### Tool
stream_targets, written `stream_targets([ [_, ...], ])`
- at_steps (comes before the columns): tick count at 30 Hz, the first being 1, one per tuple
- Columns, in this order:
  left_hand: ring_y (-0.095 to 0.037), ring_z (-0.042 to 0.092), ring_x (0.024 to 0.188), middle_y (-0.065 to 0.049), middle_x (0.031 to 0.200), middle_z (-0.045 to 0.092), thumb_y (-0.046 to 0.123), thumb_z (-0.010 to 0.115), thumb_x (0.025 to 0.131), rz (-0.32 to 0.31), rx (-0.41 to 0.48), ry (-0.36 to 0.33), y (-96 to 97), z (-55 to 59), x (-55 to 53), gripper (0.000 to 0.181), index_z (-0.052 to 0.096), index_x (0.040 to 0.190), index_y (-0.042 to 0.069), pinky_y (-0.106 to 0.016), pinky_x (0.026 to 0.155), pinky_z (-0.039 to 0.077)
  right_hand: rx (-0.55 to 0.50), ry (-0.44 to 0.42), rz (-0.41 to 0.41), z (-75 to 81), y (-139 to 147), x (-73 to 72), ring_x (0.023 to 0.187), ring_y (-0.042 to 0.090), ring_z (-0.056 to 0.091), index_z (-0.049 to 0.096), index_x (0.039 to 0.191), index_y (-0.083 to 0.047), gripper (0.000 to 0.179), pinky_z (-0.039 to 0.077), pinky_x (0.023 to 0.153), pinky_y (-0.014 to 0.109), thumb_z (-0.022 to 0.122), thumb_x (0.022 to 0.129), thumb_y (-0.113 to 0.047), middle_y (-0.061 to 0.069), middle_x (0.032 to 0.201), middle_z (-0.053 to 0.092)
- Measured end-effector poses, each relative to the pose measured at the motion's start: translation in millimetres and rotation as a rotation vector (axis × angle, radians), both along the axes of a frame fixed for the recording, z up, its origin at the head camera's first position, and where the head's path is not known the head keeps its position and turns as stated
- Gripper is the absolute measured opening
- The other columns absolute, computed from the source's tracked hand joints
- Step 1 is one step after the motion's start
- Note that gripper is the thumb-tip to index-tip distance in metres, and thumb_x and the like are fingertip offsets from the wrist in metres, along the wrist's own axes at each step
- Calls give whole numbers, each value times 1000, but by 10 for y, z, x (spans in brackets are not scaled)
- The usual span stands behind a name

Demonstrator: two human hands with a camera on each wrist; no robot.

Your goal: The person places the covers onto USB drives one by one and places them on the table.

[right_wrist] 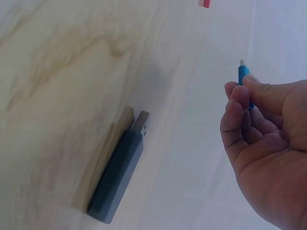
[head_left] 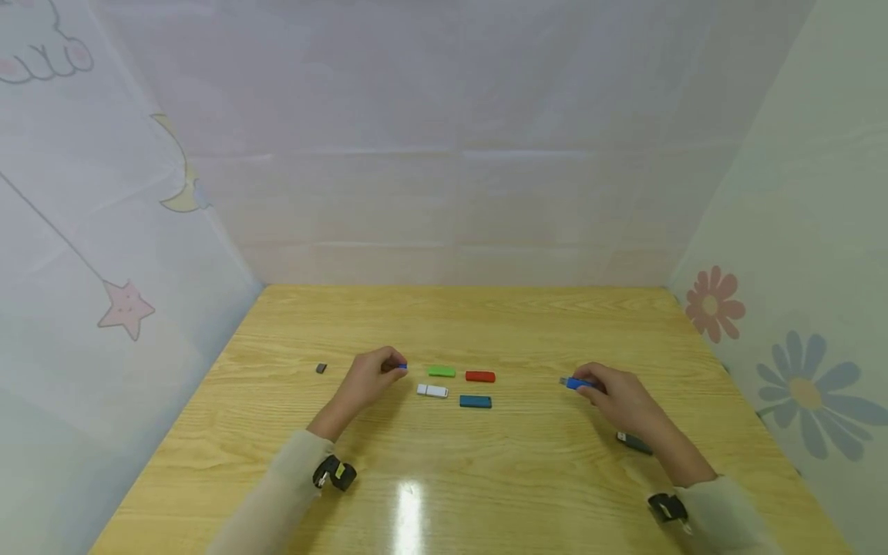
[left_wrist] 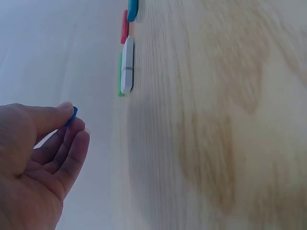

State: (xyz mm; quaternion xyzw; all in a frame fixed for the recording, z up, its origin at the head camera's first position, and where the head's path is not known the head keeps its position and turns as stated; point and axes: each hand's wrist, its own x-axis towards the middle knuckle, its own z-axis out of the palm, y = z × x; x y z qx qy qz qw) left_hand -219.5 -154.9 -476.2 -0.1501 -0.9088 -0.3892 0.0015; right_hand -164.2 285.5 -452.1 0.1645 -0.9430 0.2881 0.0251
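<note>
Between thumb and fingertips my left hand pinches a small blue cap, most of it covered by the fingers. On the right, my other hand holds a blue USB stick whose bare metal plug points left. In the right wrist view the blue USB stick stands plug-up between thumb and curled fingers. Under the right wrist lies a dark grey USB stick with its plug exposed. Nearest to the left hand are a white USB stick and a green one.
A red USB stick and a teal one lie beside the white and green ones mid-table. Left of the left hand sits a small dark cap. Patterned cloth walls enclose the wooden table at the back and sides.
</note>
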Motion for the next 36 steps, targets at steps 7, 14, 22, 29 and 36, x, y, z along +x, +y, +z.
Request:
stream_targets([
  [7, -13, 68, 88, 3, 96, 72, 14, 73, 95, -22, 10, -15, 106, 43, 57, 11, 71, 105, 11, -34, 79, 57, -30, 2, 6, 20, -96, 18, 76, 8, 60, 69, 111, -6, 16, 50, 61, 25, 69, 95, -4, 3, 94, 72],
  [14, -10, 66, 86, 5, 94, 71, 17, 72, 96, -83, 26, -37, 194, 64, 115, 8, 70, 103, 14, -30, 74, 56, -62, -1, 20, 12, -215, 12, 75, 7, 59, 69, 109, -6, 15, 50, 61, 24, 69, 95, -3, 2, 93, 71],
  [22, -10, 65, 88, 5, 94, 70, 17, 72, 96, -111, 12, -71, 227, 13, 162, 7, 69, 102, 16, -30, 76, 56, -84, -38, 43, -5, -305, 34, 81, 12, 65, 68, 111, -6, 15, 53, 66, 25, 67, 97, -4, 4, 98, 72],
  [29, -10, 66, 85, 2, 95, 72, 18, 73, 95, -149, 20, -62, 291, 1, 178, 9, 70, 102, 12, -27, 74, 55, -91, -29, 69, -22, -384, 20, 77, 10, 63, 68, 109, -8, 13, 52, 64, 25, 67, 97, -4, 5, 96, 72],
  [36, -11, 67, 85, 1, 95, 74, 20, 74, 95, -171, 36, -86, 383, 21, 218, 13, 71, 103, 11, -27, 74, 55, -94, -73, 88, -36, -482, 25, 74, 6, 58, 68, 111, -7, 14, 50, 61, 24, 66, 98, -5, 4, 95, 71],
])
